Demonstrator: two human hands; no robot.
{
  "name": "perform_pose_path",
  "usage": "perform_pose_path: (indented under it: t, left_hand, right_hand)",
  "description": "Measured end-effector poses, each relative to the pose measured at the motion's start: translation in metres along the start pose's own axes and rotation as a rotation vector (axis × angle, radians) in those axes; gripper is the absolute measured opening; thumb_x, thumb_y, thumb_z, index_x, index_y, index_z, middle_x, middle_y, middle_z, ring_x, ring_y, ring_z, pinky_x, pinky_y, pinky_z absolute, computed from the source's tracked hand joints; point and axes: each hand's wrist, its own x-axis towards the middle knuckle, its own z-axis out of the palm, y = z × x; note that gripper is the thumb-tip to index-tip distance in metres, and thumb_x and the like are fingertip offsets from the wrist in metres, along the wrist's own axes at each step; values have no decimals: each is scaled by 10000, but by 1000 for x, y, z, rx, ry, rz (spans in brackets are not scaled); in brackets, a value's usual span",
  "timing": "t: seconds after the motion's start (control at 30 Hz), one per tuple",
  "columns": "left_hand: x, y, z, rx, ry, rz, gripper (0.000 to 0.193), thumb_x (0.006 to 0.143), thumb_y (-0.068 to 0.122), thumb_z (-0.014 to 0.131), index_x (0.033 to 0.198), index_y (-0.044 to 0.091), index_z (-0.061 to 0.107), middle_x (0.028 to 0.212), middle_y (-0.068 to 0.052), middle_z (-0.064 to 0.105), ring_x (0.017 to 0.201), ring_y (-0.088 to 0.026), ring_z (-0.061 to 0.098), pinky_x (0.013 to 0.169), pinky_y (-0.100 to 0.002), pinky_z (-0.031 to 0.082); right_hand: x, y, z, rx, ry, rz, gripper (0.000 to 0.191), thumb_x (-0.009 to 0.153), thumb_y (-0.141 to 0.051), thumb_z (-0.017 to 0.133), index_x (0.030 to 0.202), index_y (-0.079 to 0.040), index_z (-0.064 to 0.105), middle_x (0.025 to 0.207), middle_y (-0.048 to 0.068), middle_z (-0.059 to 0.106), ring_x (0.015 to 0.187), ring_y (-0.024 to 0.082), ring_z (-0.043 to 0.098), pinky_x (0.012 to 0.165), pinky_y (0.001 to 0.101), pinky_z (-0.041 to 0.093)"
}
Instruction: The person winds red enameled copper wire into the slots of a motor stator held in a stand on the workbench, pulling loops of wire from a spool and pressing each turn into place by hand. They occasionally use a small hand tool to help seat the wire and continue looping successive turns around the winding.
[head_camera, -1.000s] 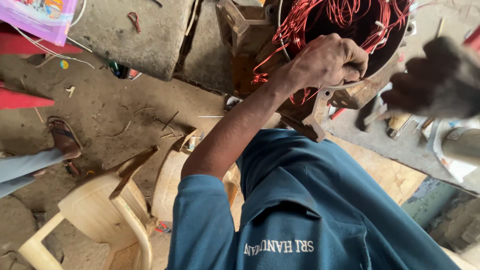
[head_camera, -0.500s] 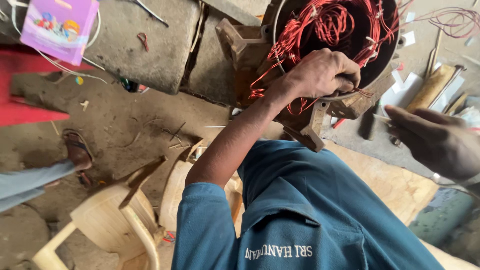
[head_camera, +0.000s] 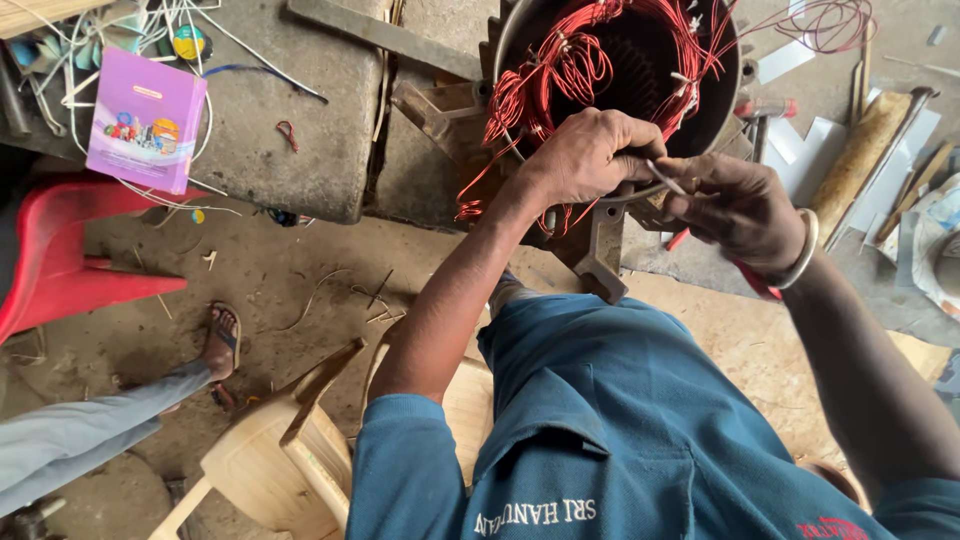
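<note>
A round dark motor housing (head_camera: 725, 110) lies open towards me, filled with red winding wires (head_camera: 560, 70). My left hand (head_camera: 590, 155) curls over its lower rim, fingers closed on the edge and the wires there. My right hand (head_camera: 735, 210), with a metal bangle on the wrist, sits just right of it, almost touching. Its fingertips pinch a thin pale strip (head_camera: 665, 178) that points toward my left hand. Something red (head_camera: 750, 280) shows under my right wrist; I cannot tell what it is. The housing's metal foot (head_camera: 605, 265) hangs below my hands.
A purple booklet (head_camera: 145, 120) and loose white cords lie on a concrete slab (head_camera: 320, 130) at upper left. A red plastic chair (head_camera: 60, 260) stands left. Another person's sandalled foot (head_camera: 222, 340) rests on the dirt floor. A cream plastic chair (head_camera: 270, 470) is under me. A wooden handle (head_camera: 865, 150) lies right.
My right hand has come in from the right and met my left hand at the housing's rim, now pinching the strip. My left hand has stayed on the rim.
</note>
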Motion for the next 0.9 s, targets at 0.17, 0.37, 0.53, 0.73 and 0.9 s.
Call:
perform_pose_path:
  t: [0.17,0.37,0.53,0.73,0.9]
  left_hand:
    - [-5,-5,13,21,92,6,92,871,241,775,938,178,760,817,14,800,651,-106,783,620,-305,591]
    - [-10,-5,20,132,183,40,81,887,257,767,915,181,758,776,12,785,670,-149,773,610,-327,585]
    - [-16,-5,20,55,195,74,103,918,270,734,968,181,721,885,20,786,764,-159,796,660,-315,629]
    - [-24,-3,21,26,207,80,111,931,283,738,991,195,706,914,10,777,823,-210,784,678,-350,612]
    - [-30,1,20,43,223,70,118,964,282,701,1029,187,679,925,12,766,809,-205,772,657,-345,596]
  right_hand:
    - [-30,-20,6,-39,145,-145,90,1099,-63,642,1179,-85,676,852,7,701,651,59,599,599,201,476]
    - [-74,-49,11,-234,515,122,388,1073,-108,601,1454,-34,586,966,40,671,708,71,608,615,216,487]
    - [-32,-14,64,-340,662,187,315,1049,-172,656,1324,-19,656,816,55,655,649,83,529,540,254,411]
    - [-16,-18,92,-1006,714,-92,297,1156,-271,675,1085,16,694,880,145,685,785,282,688,717,380,515]
    - [-22,43,90,-1094,849,90,330,1185,-269,685,976,-13,706,789,171,648,692,317,639,675,385,483]
